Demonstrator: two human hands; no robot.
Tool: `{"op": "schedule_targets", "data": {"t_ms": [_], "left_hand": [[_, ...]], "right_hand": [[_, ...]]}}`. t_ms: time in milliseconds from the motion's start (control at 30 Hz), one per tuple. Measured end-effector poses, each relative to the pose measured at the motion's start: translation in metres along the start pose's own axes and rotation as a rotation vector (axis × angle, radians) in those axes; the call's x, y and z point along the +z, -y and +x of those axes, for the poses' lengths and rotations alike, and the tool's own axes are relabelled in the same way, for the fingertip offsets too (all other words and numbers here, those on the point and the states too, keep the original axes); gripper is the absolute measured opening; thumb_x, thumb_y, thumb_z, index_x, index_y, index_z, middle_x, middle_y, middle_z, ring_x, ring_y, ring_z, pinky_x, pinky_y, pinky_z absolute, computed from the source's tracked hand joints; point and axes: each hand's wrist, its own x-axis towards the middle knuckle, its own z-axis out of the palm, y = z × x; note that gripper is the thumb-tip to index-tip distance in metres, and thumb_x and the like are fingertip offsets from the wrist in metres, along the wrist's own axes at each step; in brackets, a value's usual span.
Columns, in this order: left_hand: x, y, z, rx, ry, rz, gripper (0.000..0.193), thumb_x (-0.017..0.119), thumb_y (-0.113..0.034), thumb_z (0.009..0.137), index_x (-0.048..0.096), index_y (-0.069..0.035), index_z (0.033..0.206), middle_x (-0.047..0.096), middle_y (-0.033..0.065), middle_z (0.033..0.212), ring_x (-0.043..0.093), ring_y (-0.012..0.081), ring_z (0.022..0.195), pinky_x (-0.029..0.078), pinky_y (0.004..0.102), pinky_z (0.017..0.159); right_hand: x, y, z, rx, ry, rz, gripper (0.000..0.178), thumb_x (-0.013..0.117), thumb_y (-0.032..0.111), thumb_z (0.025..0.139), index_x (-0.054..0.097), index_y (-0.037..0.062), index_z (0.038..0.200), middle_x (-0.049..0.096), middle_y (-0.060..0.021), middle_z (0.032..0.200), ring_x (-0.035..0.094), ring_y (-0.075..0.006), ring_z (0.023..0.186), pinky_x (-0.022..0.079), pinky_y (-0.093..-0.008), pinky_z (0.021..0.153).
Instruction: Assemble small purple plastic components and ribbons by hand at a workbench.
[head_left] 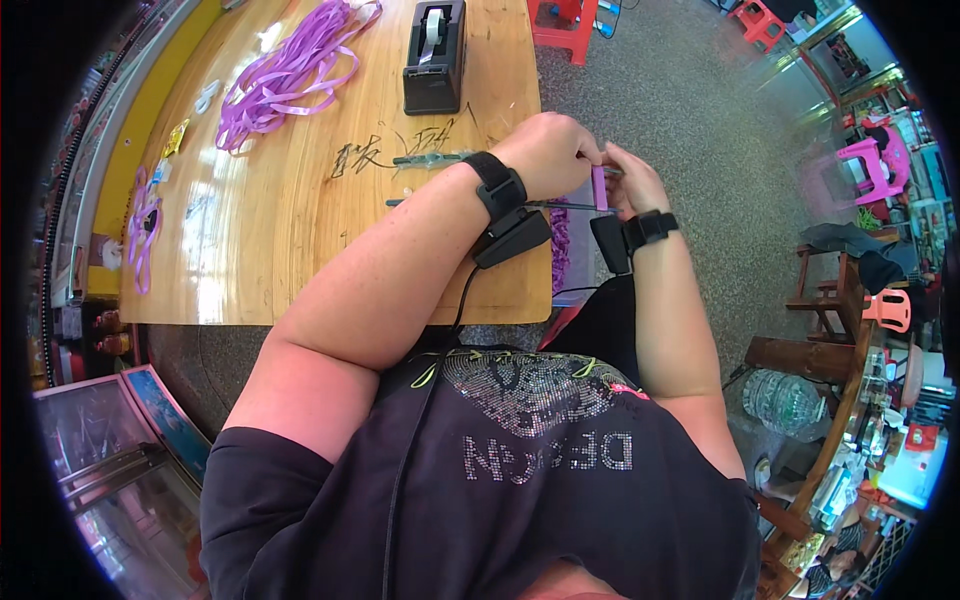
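Just past the table's right edge, a short strip of purple ribbon (600, 188) stands between my two hands. My left hand (553, 157) is closed, its fingertips meeting the strip's upper end; the wrist hides part of the grip. From the other side, my right hand (636, 184) pinches at the ribbon with bent fingers. A small greyish piece shows by those fingers, too small to name. Beneath my left wrist a thin dark rod (570, 206) runs out from the table toward the ribbon. Below the hands, a translucent bin (575, 297) contains many purple ribbon pieces (560, 245).
On the wooden table (260, 240) lie a heap of purple ribbon (285, 75), a black tape dispenser (436, 60), a green-tinted strip (428, 160) and another ribbon bundle (147, 225). A red stool (565, 28) stands beyond; a large clear bottle (783, 402) is at the right.
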Motion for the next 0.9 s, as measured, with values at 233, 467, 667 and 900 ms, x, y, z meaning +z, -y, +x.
{"op": "schedule_targets", "data": {"t_ms": [233,467,667,900], "left_hand": [[-0.001,0.004,-0.004,-0.055,0.002,-0.016,0.022,0.054,-0.012,0.076,0.071,-0.008,0.088,0.067,0.0161,0.086,0.064,0.0324,0.085,0.051,0.0376,0.077],[-0.006,-0.004,-0.003,-0.093,0.051,-0.018,0.019,0.059,-0.008,0.076,0.071,-0.005,0.09,0.066,0.0166,0.089,0.065,0.031,0.083,0.052,0.036,0.075],[-0.006,-0.002,-0.003,-0.117,0.07,-0.047,0.019,0.059,-0.008,0.076,0.07,-0.004,0.091,0.066,0.0168,0.089,0.065,0.0304,0.081,0.053,0.0356,0.074],[-0.004,0.0,-0.003,-0.085,0.043,-0.013,0.019,0.059,-0.009,0.076,0.071,-0.005,0.09,0.066,0.0167,0.089,0.065,0.0307,0.082,0.053,0.0353,0.074]], "right_hand": [[0.039,-0.024,-0.046,-0.34,0.159,0.266,0.023,0.05,0.014,0.092,0.058,0.0007,0.109,0.061,-0.0102,0.11,0.056,-0.0208,0.102,0.043,-0.0352,0.089],[0.046,-0.045,-0.053,-0.406,0.193,0.37,0.026,0.057,0.011,0.089,0.057,0.001,0.113,0.062,-0.0093,0.109,0.056,-0.0206,0.105,0.041,-0.0364,0.093],[0.067,-0.045,-0.061,-0.508,0.053,0.146,0.023,0.059,0.01,0.09,0.06,-0.0003,0.11,0.062,-0.004,0.099,0.059,-0.0125,0.09,0.046,-0.0274,0.082],[0.073,-0.047,-0.064,-0.449,0.007,0.14,0.021,0.054,0.013,0.092,0.058,0.0012,0.11,0.061,-0.0018,0.093,0.05,-0.007,0.073,0.038,-0.0217,0.063]]}}
